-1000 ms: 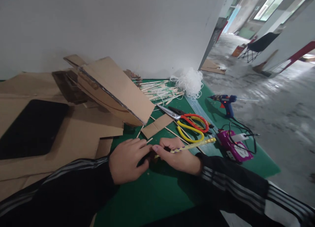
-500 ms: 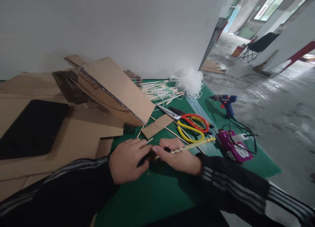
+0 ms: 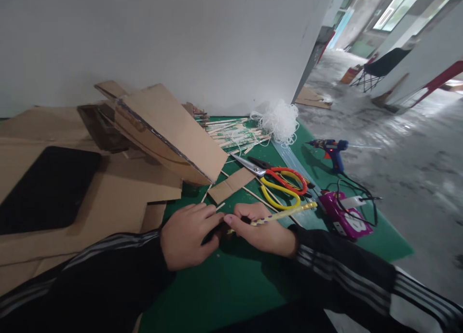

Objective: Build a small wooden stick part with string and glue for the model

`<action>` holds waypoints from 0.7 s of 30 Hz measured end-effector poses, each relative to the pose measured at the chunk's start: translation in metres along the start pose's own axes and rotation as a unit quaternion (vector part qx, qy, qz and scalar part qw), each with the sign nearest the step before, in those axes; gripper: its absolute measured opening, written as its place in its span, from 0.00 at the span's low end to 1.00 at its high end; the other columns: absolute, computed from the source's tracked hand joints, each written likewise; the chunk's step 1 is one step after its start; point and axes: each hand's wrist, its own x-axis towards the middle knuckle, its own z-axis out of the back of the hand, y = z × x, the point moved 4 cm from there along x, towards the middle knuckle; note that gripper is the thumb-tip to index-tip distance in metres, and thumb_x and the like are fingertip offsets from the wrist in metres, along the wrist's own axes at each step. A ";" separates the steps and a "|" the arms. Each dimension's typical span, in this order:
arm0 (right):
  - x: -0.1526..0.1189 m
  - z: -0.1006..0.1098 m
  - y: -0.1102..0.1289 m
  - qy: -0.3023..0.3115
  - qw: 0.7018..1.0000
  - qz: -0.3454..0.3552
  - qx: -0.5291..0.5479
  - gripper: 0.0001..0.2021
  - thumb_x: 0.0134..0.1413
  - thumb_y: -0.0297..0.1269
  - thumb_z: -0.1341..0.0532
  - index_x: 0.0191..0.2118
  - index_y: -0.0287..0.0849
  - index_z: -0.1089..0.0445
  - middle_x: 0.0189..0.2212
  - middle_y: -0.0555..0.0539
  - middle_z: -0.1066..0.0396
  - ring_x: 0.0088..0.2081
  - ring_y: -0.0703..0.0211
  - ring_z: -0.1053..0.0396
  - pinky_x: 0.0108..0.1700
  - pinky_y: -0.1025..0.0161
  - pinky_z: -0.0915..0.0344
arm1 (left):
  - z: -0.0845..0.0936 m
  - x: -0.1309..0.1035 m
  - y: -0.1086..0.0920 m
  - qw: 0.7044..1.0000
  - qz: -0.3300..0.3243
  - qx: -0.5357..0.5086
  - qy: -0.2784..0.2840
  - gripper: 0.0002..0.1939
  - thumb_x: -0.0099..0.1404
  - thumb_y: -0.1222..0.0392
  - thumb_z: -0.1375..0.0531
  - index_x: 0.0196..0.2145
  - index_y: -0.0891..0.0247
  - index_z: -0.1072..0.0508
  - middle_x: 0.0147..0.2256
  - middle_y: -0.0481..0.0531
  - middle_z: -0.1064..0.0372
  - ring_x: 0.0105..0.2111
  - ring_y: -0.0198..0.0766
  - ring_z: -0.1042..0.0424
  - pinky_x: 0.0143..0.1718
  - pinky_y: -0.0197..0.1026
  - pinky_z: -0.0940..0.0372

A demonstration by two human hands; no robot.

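Observation:
A pale yellow pencil point(image 3: 278, 214) with dark dots is gripped in my right hand point(image 3: 265, 229), its gold end pointing right and its tip hidden low between the hands. My left hand point(image 3: 191, 235) is closed beside it, fingers bent down toward the green table. The pale end of a thin wooden stick point(image 3: 220, 206) pokes out past the left fingers; the rest of it is covered by the hand. The fingertips of both hands almost meet. Just beyond them lies a small cardboard strip point(image 3: 231, 185).
Scissors point(image 3: 277, 176) with red and yellow handles lie beyond my right hand. A blue glue gun point(image 3: 331, 152) and a purple device point(image 3: 345, 215) with a cable are on the right. Behind are wooden sticks point(image 3: 235, 133), white string point(image 3: 278, 123) and a cardboard structure point(image 3: 173, 130). A black tablet-like slab point(image 3: 50, 188) rests left.

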 end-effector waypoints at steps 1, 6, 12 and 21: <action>0.000 0.000 0.000 0.002 1.000 0.000 0.005 0.18 0.60 0.40 0.42 0.20 0.40 0.39 0.17 0.54 0.35 0.21 0.69 0.42 0.22 0.72 0.48 | 0.000 0.000 0.000 1.000 0.000 0.000 0.000 0.06 0.63 0.63 0.47 0.37 0.60 0.33 0.34 0.50 0.34 0.35 0.43 0.34 0.34 0.45 0.44; -0.001 0.000 0.003 0.009 1.000 0.004 0.000 0.17 0.60 0.39 0.42 0.21 0.39 0.37 0.17 0.54 0.36 0.20 0.70 0.43 0.21 0.72 0.49 | -0.001 0.000 0.002 1.000 -0.009 -0.003 0.000 0.04 0.63 0.63 0.47 0.36 0.60 0.33 0.34 0.50 0.34 0.34 0.42 0.34 0.34 0.45 0.44; -0.001 0.000 0.003 0.014 1.000 0.007 -0.002 0.17 0.61 0.39 0.43 0.21 0.39 0.36 0.17 0.53 0.35 0.20 0.69 0.42 0.22 0.72 0.48 | -0.001 0.000 0.002 1.000 -0.010 -0.001 -0.006 0.05 0.63 0.63 0.47 0.36 0.60 0.33 0.33 0.50 0.34 0.35 0.42 0.34 0.34 0.45 0.44; 0.000 0.001 0.006 0.002 1.000 0.010 0.001 0.17 0.60 0.38 0.42 0.21 0.39 0.38 0.17 0.54 0.34 0.20 0.70 0.41 0.22 0.73 0.47 | 0.000 0.000 0.001 1.000 -0.005 -0.003 0.004 0.05 0.62 0.64 0.46 0.36 0.60 0.33 0.34 0.50 0.34 0.35 0.43 0.34 0.34 0.45 0.44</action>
